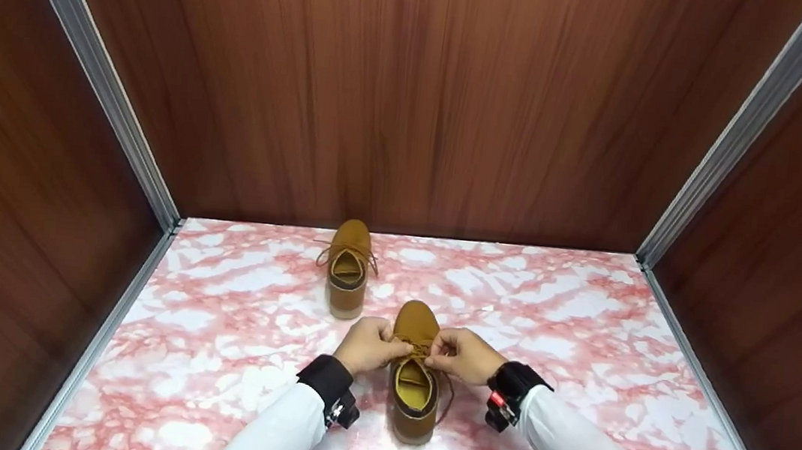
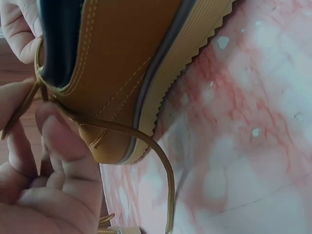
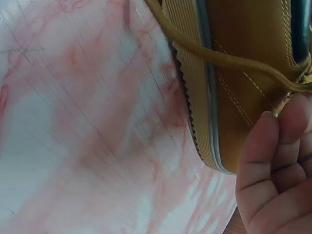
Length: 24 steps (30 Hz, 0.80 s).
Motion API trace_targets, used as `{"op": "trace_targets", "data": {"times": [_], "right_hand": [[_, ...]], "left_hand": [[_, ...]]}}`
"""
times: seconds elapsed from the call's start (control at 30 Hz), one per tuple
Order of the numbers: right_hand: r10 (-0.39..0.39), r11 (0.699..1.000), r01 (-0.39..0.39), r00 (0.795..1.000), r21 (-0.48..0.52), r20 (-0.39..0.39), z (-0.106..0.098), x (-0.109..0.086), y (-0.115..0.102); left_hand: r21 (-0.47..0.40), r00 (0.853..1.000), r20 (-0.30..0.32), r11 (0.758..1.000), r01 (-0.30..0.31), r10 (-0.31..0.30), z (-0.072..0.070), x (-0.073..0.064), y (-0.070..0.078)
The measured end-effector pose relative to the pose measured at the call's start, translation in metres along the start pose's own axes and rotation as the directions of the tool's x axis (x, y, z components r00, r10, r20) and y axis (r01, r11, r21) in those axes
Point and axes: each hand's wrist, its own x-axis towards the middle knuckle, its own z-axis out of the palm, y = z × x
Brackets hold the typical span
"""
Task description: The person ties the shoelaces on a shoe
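Note:
A tan lace-up shoe stands upright on the tabletop, toe pointing away from me. My left hand is at the left of its lacing, and thumb and fingers pinch the shoelace there. From the right side my right hand pinches the lace too, close to the top of the tongue. In the left wrist view a loop of lace stands up between the two hands. One loose lace end trails down each side of the shoe. The exact crossing of the laces is partly hidden by the fingers.
A second tan shoe stands farther back and left, its lace tied in a bow. The pink-and-white marbled tabletop is bounded by brown wood-grain panels at the back and both sides, with metal corner rails.

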Motion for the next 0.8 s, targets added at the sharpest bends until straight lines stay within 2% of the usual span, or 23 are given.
{"op": "trace_targets", "data": {"times": [0.37, 0.53, 0.6, 0.67, 0.77, 0.8], "right_hand": [[-0.007, 1.0, 0.007, 1.0, 0.021, -0.017, -0.0081, 0.0027, -0.0022], [-0.013, 1.0, 0.014, 1.0, 0.006, -0.028, -0.0082, 0.0044, -0.0017], [-0.021, 1.0, 0.021, 0.999, -0.001, -0.037, -0.0078, 0.0049, -0.0022], [-0.032, 0.999, 0.031, 0.998, -0.026, -0.05, -0.0078, 0.0057, -0.0019], [-0.034, 0.998, 0.03, 0.997, -0.056, -0.064, -0.0077, 0.0066, -0.0021], [-0.031, 0.998, 0.027, 0.997, -0.063, -0.066, -0.0078, 0.0069, -0.002]], "left_hand": [[-0.02, 0.999, 0.042, 1.0, -0.016, 0.017, -0.0024, 0.0025, -0.0045], [-0.113, 0.998, 0.061, 0.994, -0.006, 0.013, -0.0022, 0.003, -0.0058], [-0.142, 0.995, 0.087, 0.989, -0.042, 0.055, -0.0024, 0.0036, -0.0067], [-0.159, 0.99, 0.12, 0.986, -0.053, 0.073, -0.003, 0.0034, -0.0061], [-0.141, 0.981, 0.151, 0.985, -0.098, 0.119, -0.004, 0.003, -0.0059], [-0.134, 0.981, 0.154, 0.986, -0.096, 0.116, -0.0043, 0.0023, -0.0058]]}}
